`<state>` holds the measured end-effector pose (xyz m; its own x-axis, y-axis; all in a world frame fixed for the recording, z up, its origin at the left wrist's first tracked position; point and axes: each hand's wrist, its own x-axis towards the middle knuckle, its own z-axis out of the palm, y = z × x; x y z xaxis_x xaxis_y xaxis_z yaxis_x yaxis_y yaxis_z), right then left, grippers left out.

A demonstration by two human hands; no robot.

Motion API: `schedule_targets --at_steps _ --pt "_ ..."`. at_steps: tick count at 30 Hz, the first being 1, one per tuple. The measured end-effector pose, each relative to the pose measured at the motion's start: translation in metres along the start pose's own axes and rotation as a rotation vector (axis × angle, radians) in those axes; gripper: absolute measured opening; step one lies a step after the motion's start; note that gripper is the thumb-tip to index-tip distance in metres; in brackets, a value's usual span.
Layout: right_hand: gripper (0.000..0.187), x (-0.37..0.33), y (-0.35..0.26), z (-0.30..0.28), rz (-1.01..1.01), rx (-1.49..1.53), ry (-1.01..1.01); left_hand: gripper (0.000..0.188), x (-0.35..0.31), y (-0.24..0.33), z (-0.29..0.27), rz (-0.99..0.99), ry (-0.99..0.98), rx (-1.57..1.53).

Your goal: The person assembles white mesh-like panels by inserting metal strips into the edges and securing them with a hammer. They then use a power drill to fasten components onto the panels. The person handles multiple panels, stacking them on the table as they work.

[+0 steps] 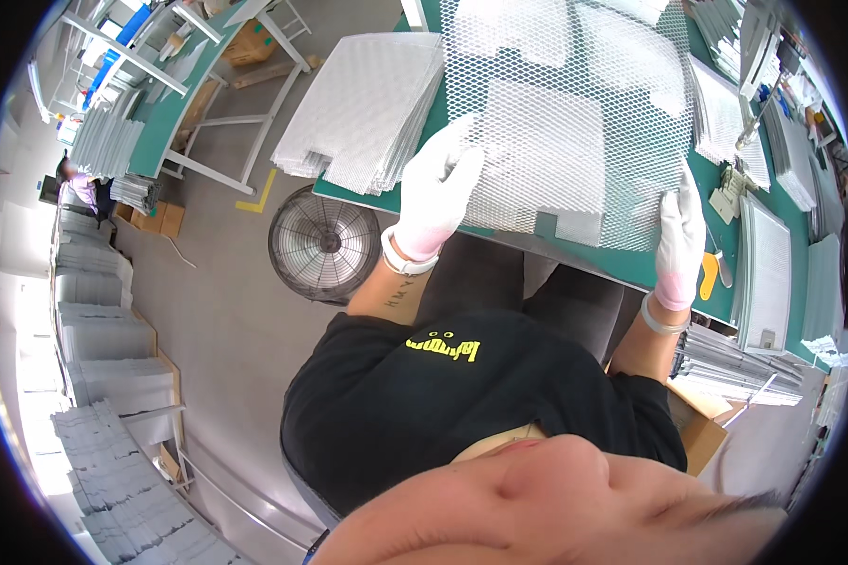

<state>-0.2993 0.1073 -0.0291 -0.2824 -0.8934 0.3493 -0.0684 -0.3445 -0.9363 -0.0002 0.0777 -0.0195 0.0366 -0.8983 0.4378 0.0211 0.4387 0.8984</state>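
Note:
I hold a large sheet of white expanded metal mesh (575,85) lifted over the green table (622,266). My left hand (438,188), in a white glove, grips the sheet's near left edge. Also gloved, my right hand (680,235) grips its near right corner. Through the mesh I see smaller white mesh pieces (546,155) lying on the table under it.
A stack of white mesh sheets (363,108) sits at the table's left end. Framed mesh panels (768,273) and more stacks lie to the right. A round floor fan (323,245) stands below the table edge. Piles of sheets (104,414) line the left floor; a person (77,188) works far left.

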Motion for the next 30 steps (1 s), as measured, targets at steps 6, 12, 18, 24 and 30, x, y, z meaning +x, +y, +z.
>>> schedule_targets --at_steps 6,12,18,24,30 --pt "0.076 -0.003 0.007 0.009 0.058 -0.505 -0.083 0.053 0.013 -0.034 0.001 0.059 -0.042 0.647" --pt "0.067 -0.010 0.034 0.008 0.052 -0.765 -0.130 0.060 0.009 -0.069 0.003 0.019 -0.113 0.799" --pt "0.063 -0.015 0.060 0.003 0.064 -0.738 -0.137 0.061 0.007 -0.082 0.004 -0.074 -0.185 0.888" --pt "0.063 -0.017 0.059 0.006 0.092 -0.706 -0.135 0.063 0.005 -0.094 0.001 0.000 -0.182 0.936" --pt "0.063 -0.020 0.046 0.005 0.068 -0.623 -0.083 0.064 0.007 -0.080 0.008 -0.096 -0.207 0.851"
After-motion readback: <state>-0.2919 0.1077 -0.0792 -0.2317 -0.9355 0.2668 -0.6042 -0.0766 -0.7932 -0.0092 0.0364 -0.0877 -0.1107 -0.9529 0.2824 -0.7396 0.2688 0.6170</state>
